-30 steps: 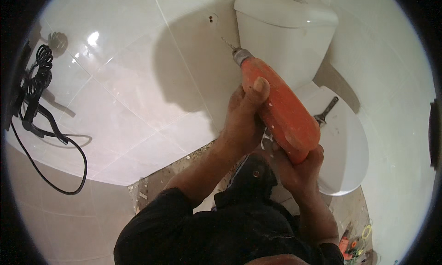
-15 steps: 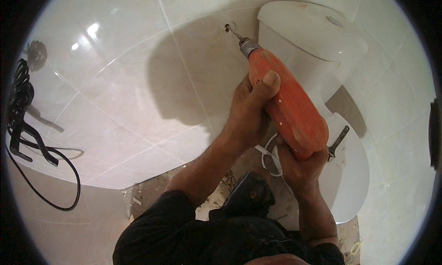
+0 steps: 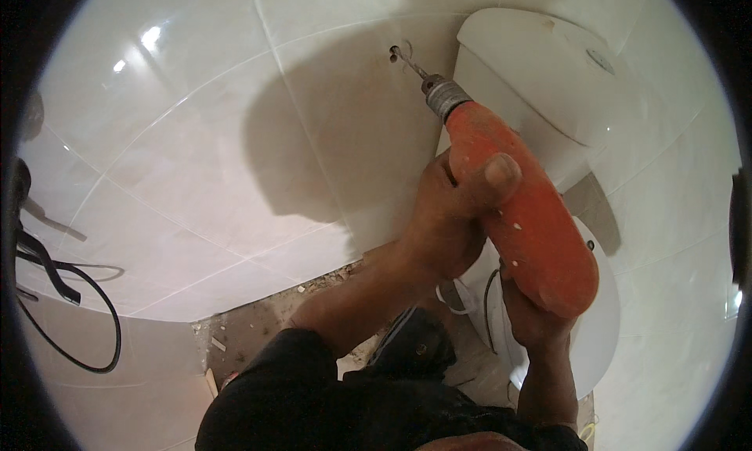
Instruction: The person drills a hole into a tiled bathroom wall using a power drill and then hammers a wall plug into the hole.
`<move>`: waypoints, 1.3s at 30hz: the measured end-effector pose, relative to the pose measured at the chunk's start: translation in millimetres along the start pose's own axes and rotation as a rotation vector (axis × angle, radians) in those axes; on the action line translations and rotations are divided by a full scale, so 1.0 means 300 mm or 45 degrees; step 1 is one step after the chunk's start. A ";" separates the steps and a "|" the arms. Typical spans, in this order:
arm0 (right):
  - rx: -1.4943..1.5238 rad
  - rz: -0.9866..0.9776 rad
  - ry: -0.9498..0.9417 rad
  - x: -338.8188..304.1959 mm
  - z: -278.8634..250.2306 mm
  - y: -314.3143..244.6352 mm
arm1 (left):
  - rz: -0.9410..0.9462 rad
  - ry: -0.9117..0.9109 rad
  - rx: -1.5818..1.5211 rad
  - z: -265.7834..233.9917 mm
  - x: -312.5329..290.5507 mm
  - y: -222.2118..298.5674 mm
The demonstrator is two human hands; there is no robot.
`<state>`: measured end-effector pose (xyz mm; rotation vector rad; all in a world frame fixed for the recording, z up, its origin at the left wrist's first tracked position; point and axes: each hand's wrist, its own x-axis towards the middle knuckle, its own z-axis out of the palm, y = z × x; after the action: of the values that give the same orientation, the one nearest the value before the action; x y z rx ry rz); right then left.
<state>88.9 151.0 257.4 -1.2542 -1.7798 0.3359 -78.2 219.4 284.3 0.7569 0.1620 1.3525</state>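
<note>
Left hand (image 3: pixel 445 216) grips the front of the orange drill (image 3: pixel 540 224), right of centre, right hand (image 3: pixel 536 316) closes beneath its rear, presumably steadying the bit (image 3: pixel 413 63) at the wall holes (image 3: pixel 393 58), upper centre.

I see open room over the wall tiles (image 3: pixel 188 169) above the left forearm (image 3: pixel 360 294), out to the black cable (image 3: pixel 118 326) (a loose hanging loop); right of the drill (image 3: pixel 540 224), the cistern (image 3: pixel 540 67) and toilet lid (image 3: pixel 601 349) stand close in the way.

Glossy pale wall tiles (image 3: pixel 188 161) rise above a debris-strewn floor (image 3: pixel 244 330).
</note>
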 end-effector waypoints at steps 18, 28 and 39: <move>0.608 0.593 -0.099 0.021 0.018 -0.095 | 0.038 0.088 0.455 0.021 -0.012 0.037; 0.521 0.840 -0.356 -0.003 -0.033 -0.053 | 0.057 0.115 0.554 0.027 -0.012 0.040; 0.732 0.347 -0.090 0.039 0.050 -0.196 | 0.023 0.096 0.367 -0.012 -0.033 0.046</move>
<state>40.4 138.5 293.6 -1.0647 -1.4164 0.9809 -93.8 212.2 286.4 0.9492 0.4174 1.3922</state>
